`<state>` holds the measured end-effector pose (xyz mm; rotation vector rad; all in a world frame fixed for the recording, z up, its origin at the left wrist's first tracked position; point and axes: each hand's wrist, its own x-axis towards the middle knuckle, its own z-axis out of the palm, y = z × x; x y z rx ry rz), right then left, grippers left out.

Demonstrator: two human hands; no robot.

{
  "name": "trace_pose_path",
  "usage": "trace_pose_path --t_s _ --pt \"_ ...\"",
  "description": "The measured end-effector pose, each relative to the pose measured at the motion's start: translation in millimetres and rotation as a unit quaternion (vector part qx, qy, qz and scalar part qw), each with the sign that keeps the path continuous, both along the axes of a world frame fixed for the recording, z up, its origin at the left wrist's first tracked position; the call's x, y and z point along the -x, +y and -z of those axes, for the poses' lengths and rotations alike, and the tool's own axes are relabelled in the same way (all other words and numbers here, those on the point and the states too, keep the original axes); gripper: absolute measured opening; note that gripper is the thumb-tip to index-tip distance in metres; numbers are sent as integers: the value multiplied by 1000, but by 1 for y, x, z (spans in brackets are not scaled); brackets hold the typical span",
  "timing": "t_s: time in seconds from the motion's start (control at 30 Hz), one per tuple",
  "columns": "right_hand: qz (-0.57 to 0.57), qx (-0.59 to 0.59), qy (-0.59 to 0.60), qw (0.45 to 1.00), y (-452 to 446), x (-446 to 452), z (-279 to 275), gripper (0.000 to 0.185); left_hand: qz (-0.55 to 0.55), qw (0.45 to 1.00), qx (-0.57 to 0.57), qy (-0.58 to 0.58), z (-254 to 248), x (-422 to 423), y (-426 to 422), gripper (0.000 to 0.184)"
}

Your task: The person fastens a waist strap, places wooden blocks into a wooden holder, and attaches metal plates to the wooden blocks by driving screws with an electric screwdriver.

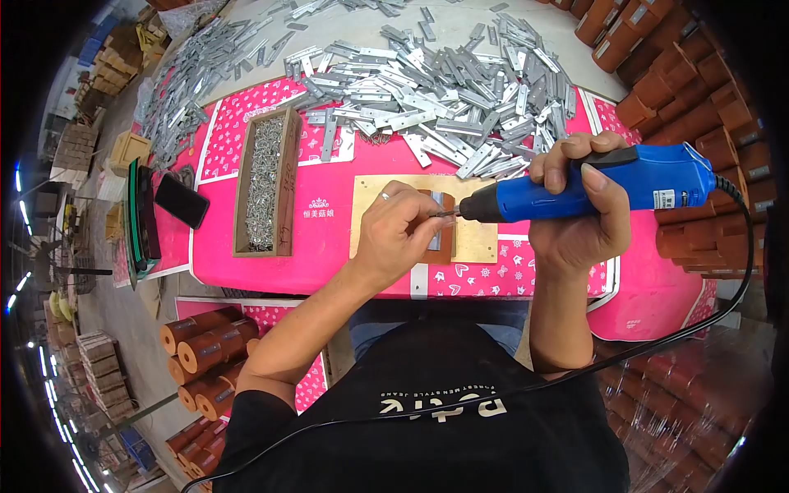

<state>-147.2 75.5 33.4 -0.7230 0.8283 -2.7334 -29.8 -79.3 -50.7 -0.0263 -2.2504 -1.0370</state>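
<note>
My right hand (579,201) is wrapped round a blue corded electric screwdriver (542,197), held level with its black nose pointing left. Its bit meets the fingertips of my left hand (396,226), which are pinched together; what they hold is too small to make out. Beneath them a reddish-brown cylinder (441,247) with a grey metal plate (436,239) on it lies on a gold-coloured board (478,246). My left hand hides part of the cylinder and the board.
A wooden box (286,197) of screws and a black phone (182,201) lie left on the pink table cover (320,267). Metal plates (468,90) are heaped at the back. Brown cylinders (218,349) are stacked at lower left and on the right. The black cord (657,335) crosses my front.
</note>
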Motion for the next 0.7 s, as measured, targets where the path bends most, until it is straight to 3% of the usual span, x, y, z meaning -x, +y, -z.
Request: trace_pose_path --t_s 0.4,0.7 --pt "28 -42 39 998 -16 0 15 30 -12 999 10 -45 17 4 1 25" --pt "34 -81 46 995 -20 -3 19 29 -3 998 -34 -54 31 8 0 21"
